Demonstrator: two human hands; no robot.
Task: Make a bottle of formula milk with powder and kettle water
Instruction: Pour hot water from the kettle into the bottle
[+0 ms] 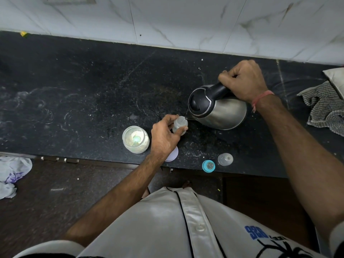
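Observation:
A small clear baby bottle (181,123) stands upright on the black counter (83,94), and my left hand (164,135) is wrapped around its side. My right hand (243,81) grips the black handle of a steel kettle (221,112), which is tilted left so its spout touches the bottle's open mouth. An open glass jar of white powder (135,139) with a green scoop inside stands just left of my left hand. The bottle's teal ring with teat (208,166) and its clear cap (225,159) lie near the counter's front edge.
A white round lid (173,155) lies partly under my left wrist. A grey checked cloth (323,107) is bunched at the right end of the counter. White marble tiles (167,19) back the counter. A crumpled plastic bag (13,172) lies on the floor at left.

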